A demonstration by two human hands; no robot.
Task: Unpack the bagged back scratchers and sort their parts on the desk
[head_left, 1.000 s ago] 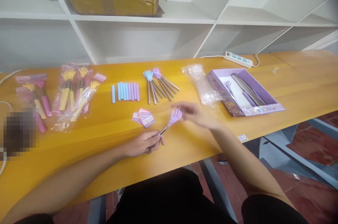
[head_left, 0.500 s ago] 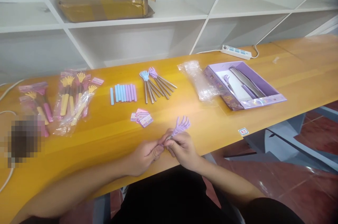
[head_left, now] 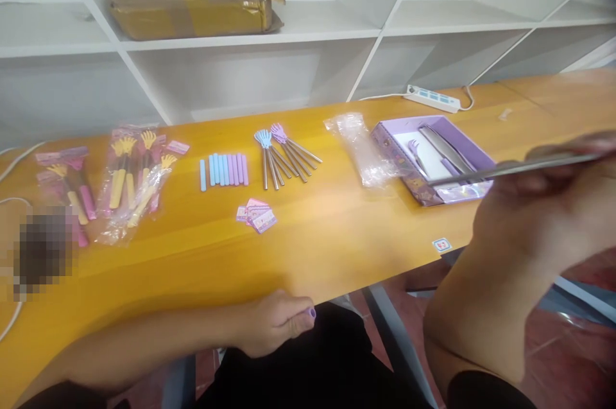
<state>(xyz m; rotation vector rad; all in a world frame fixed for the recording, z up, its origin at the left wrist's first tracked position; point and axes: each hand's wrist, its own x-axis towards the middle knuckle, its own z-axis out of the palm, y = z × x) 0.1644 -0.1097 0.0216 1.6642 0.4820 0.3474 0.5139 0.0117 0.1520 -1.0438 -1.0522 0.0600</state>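
Observation:
My left hand (head_left: 272,325) is closed in a fist low over the table's front edge, around a purple handle sleeve (head_left: 312,313) whose hollow end peeks out by the thumb. Far off to the right, my right hand (head_left: 539,203) is raised close to the camera, its fingers closed on a back scratcher (head_left: 500,170). The thin metal rod points left across the purple box (head_left: 433,194); the claw end is not visible. Blue and purple handle sleeves (head_left: 224,169) lie in a row, beside metal back scratchers (head_left: 283,155) with blue and purple claws.
Bagged back scratchers (head_left: 129,184) with yellow claws lie at the left. Small printed cards (head_left: 257,213) are in the middle, clear plastic bags (head_left: 360,149) left of the box. A power strip (head_left: 433,99) sits behind; a cardboard carton (head_left: 192,4) rests on the shelf.
My hands were together, on the purple-clawed back scratcher. Now they are apart: the right has swung up and right with the rod, the left has dropped slightly with the sleeve.

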